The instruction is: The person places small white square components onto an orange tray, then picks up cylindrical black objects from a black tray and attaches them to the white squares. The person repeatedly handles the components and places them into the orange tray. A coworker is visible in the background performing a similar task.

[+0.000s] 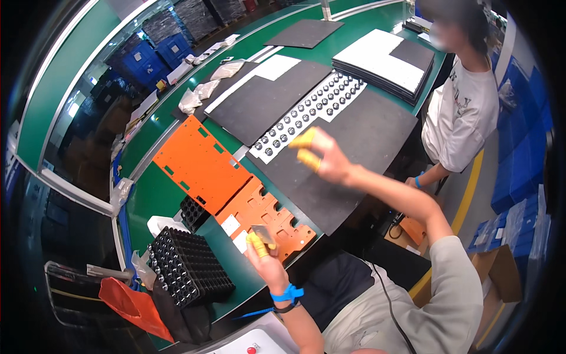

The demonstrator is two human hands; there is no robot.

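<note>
Left hand (268, 265) pinches a grey piece (260, 233); right hand (331, 158), fingers spread, hovers by discs (276, 143), seemingly mid-pickup, calling for a precise pinch

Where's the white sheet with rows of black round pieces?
In the head view, the white sheet lies at upper centre, along the left edge of a large dark sheet, just beyond the person's right hand.

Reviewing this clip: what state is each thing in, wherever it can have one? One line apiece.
Left hand: closed on a small grey piece
Right hand: over the black mat, blurred; hold unclear
Orange panels: lying edge to edge
White sheet: partly covered by dark round pieces
Board stack: piled, white and black on top
</note>
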